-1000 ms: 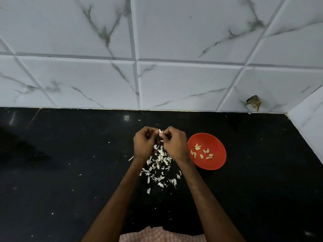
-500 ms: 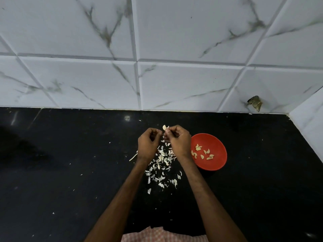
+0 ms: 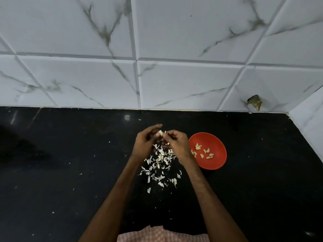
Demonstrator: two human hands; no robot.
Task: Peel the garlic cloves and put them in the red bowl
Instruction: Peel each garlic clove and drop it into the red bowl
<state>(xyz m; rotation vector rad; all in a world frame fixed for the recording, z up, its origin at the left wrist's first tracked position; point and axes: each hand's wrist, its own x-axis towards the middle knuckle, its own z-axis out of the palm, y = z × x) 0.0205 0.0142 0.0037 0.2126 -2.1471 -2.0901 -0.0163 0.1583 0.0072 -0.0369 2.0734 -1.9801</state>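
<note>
Black and glossy was the desk (image 3: pixel 70 172), which stood under a wall of white marble-pattern tiles (image 3: pixel 174 84). Above the desk the left hand (image 3: pixel 145 144) and the right hand (image 3: pixel 176 145) met at their fingertips. Both had curled fingers and pinched one small pale garlic clove (image 3: pixel 160 132) between them. Directly under the hands a scattered heap of thin white garlic skins (image 3: pixel 160 165) lay on the desk. Just beside the right wrist stood the round red bowl (image 3: pixel 215 142), and several peeled yellowish cloves (image 3: pixel 202 151) lay inside it, most of them apart from each other. Tiny white flakes were spread over the desk farther away. At the bottom edge a piece of pink checked cloth (image 3: pixel 162 234) was visible.
</note>
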